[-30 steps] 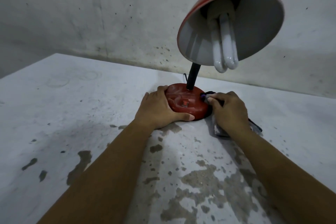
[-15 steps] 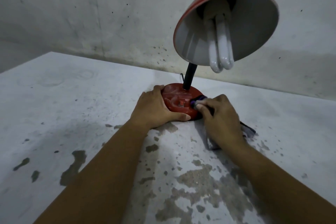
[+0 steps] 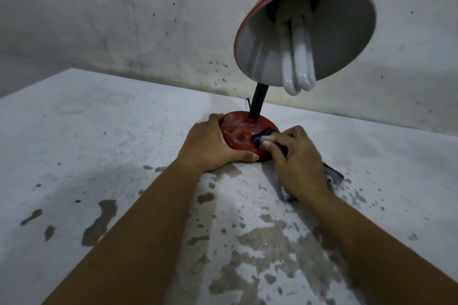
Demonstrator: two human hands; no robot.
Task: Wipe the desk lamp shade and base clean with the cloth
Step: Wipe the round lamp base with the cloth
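A red desk lamp stands on a worn white table. Its round red base (image 3: 241, 129) sits at mid-frame, with a black neck (image 3: 257, 101) rising to a red shade (image 3: 307, 30) that holds a white bulb (image 3: 298, 62). My left hand (image 3: 210, 146) grips the base's left and front edge. My right hand (image 3: 297, 158) presses a dark purple-grey cloth (image 3: 262, 137) onto the right part of the base top, beside a small switch. The rest of the cloth trails out behind my right hand on the table.
The table top (image 3: 99, 151) has peeling paint with bare patches near the front. A stained grey wall (image 3: 148, 20) runs just behind the lamp. The shade hangs over the space above my right hand.
My right hand has slid the cloth leftward across the base top, toward the switch. My left hand keeps its hold on the base. The view has shifted slightly.
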